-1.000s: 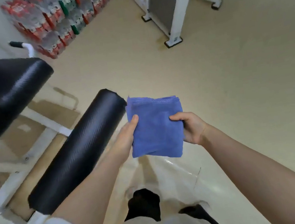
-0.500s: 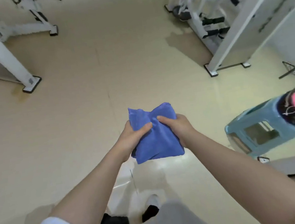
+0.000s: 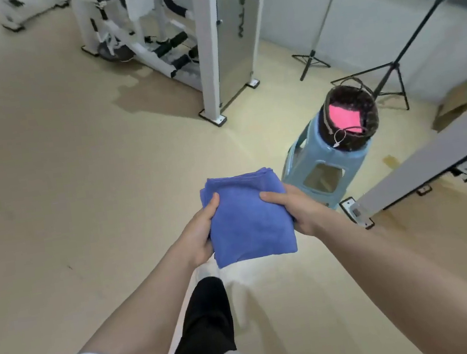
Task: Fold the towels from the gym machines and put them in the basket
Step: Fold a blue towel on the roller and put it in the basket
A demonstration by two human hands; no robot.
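Observation:
A folded blue towel (image 3: 250, 219) hangs in front of me at the centre of the view. My left hand (image 3: 201, 235) grips its left edge with the thumb on top. My right hand (image 3: 293, 207) grips the right edge the same way. Ahead and to the right stands a dark round basket (image 3: 367, 116) on a light blue plastic stool (image 3: 308, 163). A pink towel (image 3: 342, 118) lies inside the basket. The basket is well apart from the towel I hold.
A white gym machine (image 3: 207, 45) stands ahead at the upper middle. Two black tripod stands (image 3: 392, 76) rise at the upper right. A grey machine beam (image 3: 435, 169) crosses the right side near the stool. The beige floor (image 3: 62, 185) spreads to the left.
The view has swung right from the black padded machine toward the basket on the stool, which is now closer and more central. Both hands still hold the folded blue towel, now flatter.

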